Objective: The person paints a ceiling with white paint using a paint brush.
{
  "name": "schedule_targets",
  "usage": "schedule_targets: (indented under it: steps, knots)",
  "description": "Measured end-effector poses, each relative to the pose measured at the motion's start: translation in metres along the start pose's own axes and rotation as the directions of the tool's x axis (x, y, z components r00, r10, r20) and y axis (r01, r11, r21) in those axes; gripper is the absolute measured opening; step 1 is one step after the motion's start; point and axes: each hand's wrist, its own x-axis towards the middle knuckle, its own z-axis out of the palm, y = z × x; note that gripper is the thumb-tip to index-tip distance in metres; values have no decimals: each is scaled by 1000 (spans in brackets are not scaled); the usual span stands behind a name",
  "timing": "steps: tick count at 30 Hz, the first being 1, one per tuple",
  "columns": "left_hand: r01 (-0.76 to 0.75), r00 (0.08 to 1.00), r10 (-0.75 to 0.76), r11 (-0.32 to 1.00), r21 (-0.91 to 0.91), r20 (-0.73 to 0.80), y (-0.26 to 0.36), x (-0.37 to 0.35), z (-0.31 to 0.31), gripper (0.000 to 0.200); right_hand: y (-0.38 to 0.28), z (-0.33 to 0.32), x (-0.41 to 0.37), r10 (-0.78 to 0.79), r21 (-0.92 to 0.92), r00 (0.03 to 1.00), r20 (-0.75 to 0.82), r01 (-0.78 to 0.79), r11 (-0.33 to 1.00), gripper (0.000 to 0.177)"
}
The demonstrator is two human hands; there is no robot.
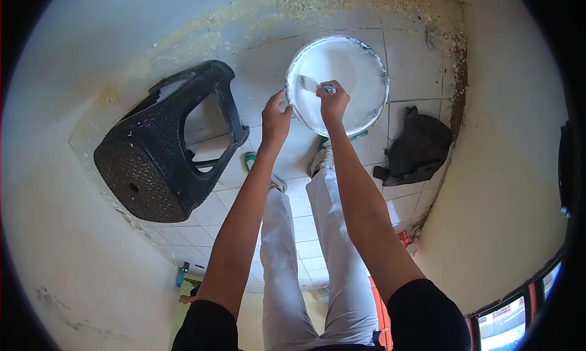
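Observation:
A round bucket [383,110] with a paint-smeared rim stands on the tiled floor in front of my feet, with white paint [360,95] inside. My right hand [333,102] is over the bucket, closed around the handle of a paintbrush [310,84]. The brush head is coated white and points left, toward the near-left inner wall. At the bucket's left rim, my left hand [278,116] grips the edge with thumb and fingers.
A black plastic stool [152,162] lies on its side to the left. A dark crumpled cloth or bag [418,146] is on the floor at right, near the wall. Paint flakes and debris [305,6] line the wall's foot. My shoes [320,162] stand close behind the bucket.

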Motion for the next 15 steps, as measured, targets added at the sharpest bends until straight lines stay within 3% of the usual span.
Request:
schedule_targets:
  steps: [9, 11, 15]
  knots:
    - [-7, 999, 8, 1000, -28, 53, 7, 12, 1, 39, -4, -6, 9, 67, 97, 998, -7, -66, 993, 10]
    - [9, 998, -6, 999, -40, 61, 5, 12, 0, 35, -8, -12, 8, 173, 185, 985, -6, -169, 968, 11]
    - [-59, 996, 63, 997, -56, 69, 4, 8, 0, 32, -13, -30, 4, 42, 55, 999, -28, -40, 998, 10]
